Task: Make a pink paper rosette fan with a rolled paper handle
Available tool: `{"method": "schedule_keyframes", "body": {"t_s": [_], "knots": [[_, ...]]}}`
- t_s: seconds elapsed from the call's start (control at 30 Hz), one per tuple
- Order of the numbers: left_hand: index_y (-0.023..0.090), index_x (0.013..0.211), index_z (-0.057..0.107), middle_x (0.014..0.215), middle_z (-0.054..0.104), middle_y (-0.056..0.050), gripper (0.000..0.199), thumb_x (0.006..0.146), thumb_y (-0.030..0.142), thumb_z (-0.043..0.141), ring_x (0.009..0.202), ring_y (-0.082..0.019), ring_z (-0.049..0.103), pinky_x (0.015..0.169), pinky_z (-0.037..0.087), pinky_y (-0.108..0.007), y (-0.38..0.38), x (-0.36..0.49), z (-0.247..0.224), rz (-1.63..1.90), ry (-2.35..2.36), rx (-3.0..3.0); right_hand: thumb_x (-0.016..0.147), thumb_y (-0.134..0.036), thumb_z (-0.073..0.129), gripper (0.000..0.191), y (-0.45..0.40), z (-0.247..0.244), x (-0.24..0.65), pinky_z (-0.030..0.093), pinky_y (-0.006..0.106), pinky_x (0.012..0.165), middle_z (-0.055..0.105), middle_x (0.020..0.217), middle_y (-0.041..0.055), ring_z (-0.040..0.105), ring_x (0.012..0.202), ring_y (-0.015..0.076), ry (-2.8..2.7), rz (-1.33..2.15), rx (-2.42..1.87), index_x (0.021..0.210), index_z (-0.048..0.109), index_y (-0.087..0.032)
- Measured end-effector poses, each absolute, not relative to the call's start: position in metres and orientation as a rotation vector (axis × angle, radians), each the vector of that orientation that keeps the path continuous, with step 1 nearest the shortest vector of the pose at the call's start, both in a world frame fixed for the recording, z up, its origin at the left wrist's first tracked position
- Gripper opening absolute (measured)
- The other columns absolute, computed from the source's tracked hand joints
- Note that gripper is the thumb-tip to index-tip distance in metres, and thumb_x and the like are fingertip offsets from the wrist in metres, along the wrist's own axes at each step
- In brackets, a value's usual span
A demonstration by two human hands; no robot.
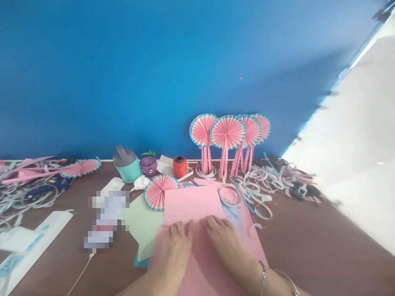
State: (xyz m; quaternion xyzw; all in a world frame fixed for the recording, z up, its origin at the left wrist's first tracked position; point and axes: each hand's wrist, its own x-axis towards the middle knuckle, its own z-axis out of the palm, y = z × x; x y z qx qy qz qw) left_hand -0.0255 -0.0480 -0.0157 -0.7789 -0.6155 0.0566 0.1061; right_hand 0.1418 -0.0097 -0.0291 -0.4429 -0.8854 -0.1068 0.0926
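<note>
on the brown tabletop (302, 242), a flat pink paper sheet (194, 203) extends toward 12 o'clock, visibly longer 9-to-3, touched equally by left hand (176, 242) and right hand (224, 236); whether pinched, i cannot tell.

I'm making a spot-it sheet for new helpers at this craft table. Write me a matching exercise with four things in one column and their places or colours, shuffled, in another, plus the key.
Things
1. Pink paper
2. Thread spool
3. Power strip
4. Lidded cup

Places and colours
A. Teal with a grey top
B. White, in the lower left of the view
C. Under the left hand and the right hand
D. Red

Right pairs: 1-C, 2-D, 3-B, 4-A
</note>
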Motion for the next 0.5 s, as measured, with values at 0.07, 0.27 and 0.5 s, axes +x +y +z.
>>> {"method": "schedule_keyframes", "body": {"t_s": [0.07,0.27,0.5], "knots": [[0.018,0.128,0.056,0.082,0.061,-0.011,0.051,0.081,0.000,0.047,0.072,-0.023,0.063,0.060,0.048,-0.032,-0.048,-0.026,-0.013,0.238,-1.847,-2.278,0.078,0.005,0.054,0.036,-0.011,-0.029,0.144,0.039,0.032,0.065,0.065,0.088,0.0026,0.062,0.081,0.0175,-2.615,-0.315,-1.381,0.103,0.058,-0.020],[0.023,0.132,0.053,0.083,0.063,-0.010,0.057,0.081,-0.002,0.046,0.071,-0.022,0.067,0.065,0.051,-0.033,-0.045,-0.033,-0.008,0.289,-1.898,-2.304,0.072,0.008,0.052,0.037,-0.013,-0.014,0.152,0.035,0.029,0.054,0.066,0.083,0.0052,0.061,0.064,0.0161,-2.602,-0.337,-1.579,0.093,0.062,-0.020],[0.010,0.113,0.065,0.086,0.065,-0.014,0.044,0.079,-0.007,0.043,0.076,-0.024,0.068,0.066,0.052,-0.032,-0.044,-0.033,0.004,0.363,-2.009,-2.291,0.080,0.004,0.048,0.026,-0.015,-0.018,0.154,0.035,0.027,0.053,0.063,0.085,0.0060,0.057,0.058,0.0131,-2.526,-0.283,-1.656,0.087,0.058,-0.020]]}}
